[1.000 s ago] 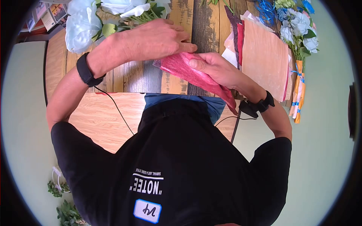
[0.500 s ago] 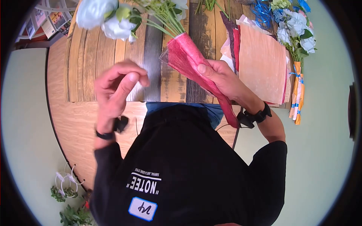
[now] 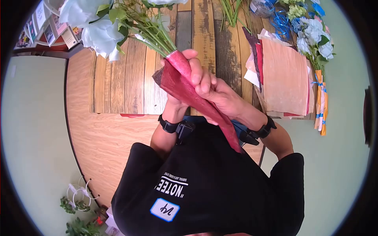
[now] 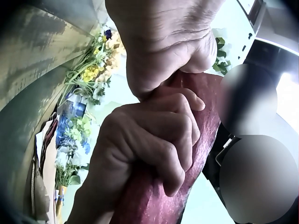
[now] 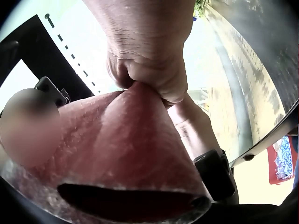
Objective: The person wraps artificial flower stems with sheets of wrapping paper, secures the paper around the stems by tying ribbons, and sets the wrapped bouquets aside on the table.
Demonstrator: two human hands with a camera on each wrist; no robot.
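Observation:
A bouquet of pale blue-white flowers point(image 3: 103, 37) on green stems point(image 3: 155, 37) is wrapped in dark pink paper point(image 3: 179, 65). It slants, blooms to the upper left, above the table edge. From behind, my left hand point(image 3: 195, 72) holds the wrap just below its upper rim, fingers curled round its right side. Close below, my right hand point(image 3: 225, 100) grips the wrap; its curled fingers point(image 4: 173, 154) show in the left wrist view. A loose paper flap with a dark corner sticks out left. In the right wrist view the paper's lower end point(image 5: 135, 154) flares into an open cone.
The wooden table point(image 3: 130, 86) has a stack of peach wrapping paper point(image 3: 285, 74) on the right. Beside it lies another flower bunch point(image 3: 315, 35) with orange wrapped stems. Blue ribbon point(image 3: 280, 25) and loose green stems point(image 3: 232, 13) lie at the back.
My left hand let go of the wrap, swung down left in the air, and now holds it from behind. The bouquet has shifted left and toward my body, with my right hand still gripping it.

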